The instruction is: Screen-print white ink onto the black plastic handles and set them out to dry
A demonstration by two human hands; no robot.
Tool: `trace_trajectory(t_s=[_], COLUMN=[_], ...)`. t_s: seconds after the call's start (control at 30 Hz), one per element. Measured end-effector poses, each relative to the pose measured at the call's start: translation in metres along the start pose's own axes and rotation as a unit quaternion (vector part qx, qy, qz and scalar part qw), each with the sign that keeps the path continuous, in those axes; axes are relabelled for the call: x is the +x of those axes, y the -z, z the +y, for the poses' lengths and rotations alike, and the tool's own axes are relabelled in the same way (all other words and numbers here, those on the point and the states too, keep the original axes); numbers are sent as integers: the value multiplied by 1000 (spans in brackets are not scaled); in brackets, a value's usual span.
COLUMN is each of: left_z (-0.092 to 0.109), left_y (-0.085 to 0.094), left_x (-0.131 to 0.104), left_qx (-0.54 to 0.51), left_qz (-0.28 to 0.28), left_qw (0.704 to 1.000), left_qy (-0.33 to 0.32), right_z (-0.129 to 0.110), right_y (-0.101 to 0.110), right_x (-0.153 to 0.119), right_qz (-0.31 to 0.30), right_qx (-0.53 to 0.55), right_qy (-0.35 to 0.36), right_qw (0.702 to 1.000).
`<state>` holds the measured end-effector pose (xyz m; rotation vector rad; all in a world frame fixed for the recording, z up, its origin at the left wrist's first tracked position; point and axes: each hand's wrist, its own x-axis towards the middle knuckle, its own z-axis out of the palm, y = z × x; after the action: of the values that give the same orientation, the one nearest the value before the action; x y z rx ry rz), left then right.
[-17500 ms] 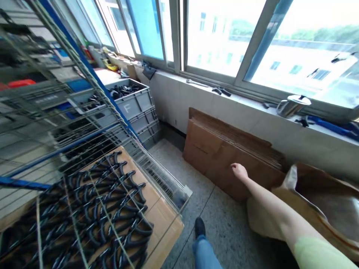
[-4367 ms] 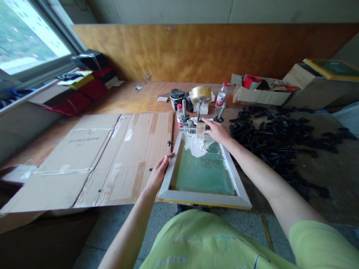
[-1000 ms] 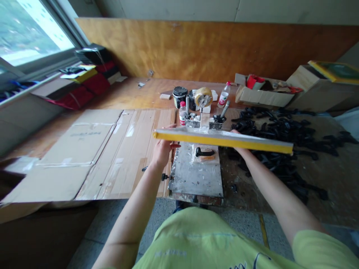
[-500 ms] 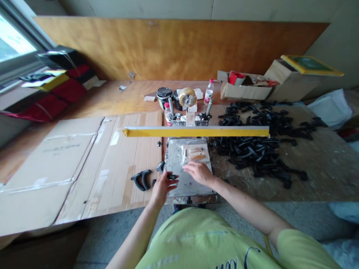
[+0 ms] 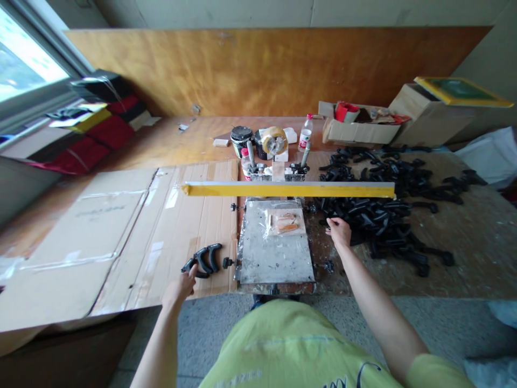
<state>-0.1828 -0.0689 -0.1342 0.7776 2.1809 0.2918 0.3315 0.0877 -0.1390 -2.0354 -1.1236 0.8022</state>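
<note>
My left hand (image 5: 180,288) is low over the cardboard at the left, its fingers closed on the near end of a curved black plastic handle (image 5: 189,264). Right beside that piece lie more black handles (image 5: 213,257), lined up on the cardboard. At the left edge of the big pile of black handles (image 5: 369,210), my right hand (image 5: 340,233) pinches the dark end of one; most of that piece is hidden by fingers or blends into the pile. Between my hands is a flat grey metal plate (image 5: 274,258) with a clear-wrapped pad (image 5: 287,222) bearing orange-brown pieces.
A yellow-edged bar (image 5: 288,189) spans crosswise above the plate, below clamp posts (image 5: 306,156). Behind stand black tubs (image 5: 241,141), a tape roll (image 5: 274,141) and a bottle (image 5: 306,133). An open carton (image 5: 361,129) is at the back right. Knobs (image 5: 228,262) stick out beside the plate.
My left hand has moved left from the plate to the cardboard, bringing a black handle beside the others. My right hand has gone from over the plate to the pile at the right.
</note>
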Motion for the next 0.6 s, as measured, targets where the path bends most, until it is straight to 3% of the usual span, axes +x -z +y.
trace_trajectory(t_s=[0.07, 0.13, 0.27, 0.37, 0.47, 0.53, 0.6], left_z=[29, 70, 177, 239, 263, 258, 242], left_y=[9, 16, 23, 23, 19, 17, 14], left_x=[-5, -16, -56, -83, -98, -103, -107], left_qx=[-39, -128, -328, -410, -412, -409, -408], left_qz=[28, 47, 39, -2, -22, -15, -15], left_qw=[997, 981, 881, 817, 805, 806, 814], left_qy=[-58, -135, -340, -405, -426, -427, -413], right_z=[-6, -22, -68, -91, -94, -90, -84], right_y=[1, -2, -28, -49, -56, -50, -36], right_x=[-17, -31, -44, -46, -50, -50, -41], right_qz=[-2, -44, -149, -183, -169, -145, -111], right_qx=[16, -39, -144, -177, -211, -212, -185], right_qy=[61, 176, 431, 499, 510, 506, 477], right_qw=[998, 983, 878, 829, 816, 823, 852])
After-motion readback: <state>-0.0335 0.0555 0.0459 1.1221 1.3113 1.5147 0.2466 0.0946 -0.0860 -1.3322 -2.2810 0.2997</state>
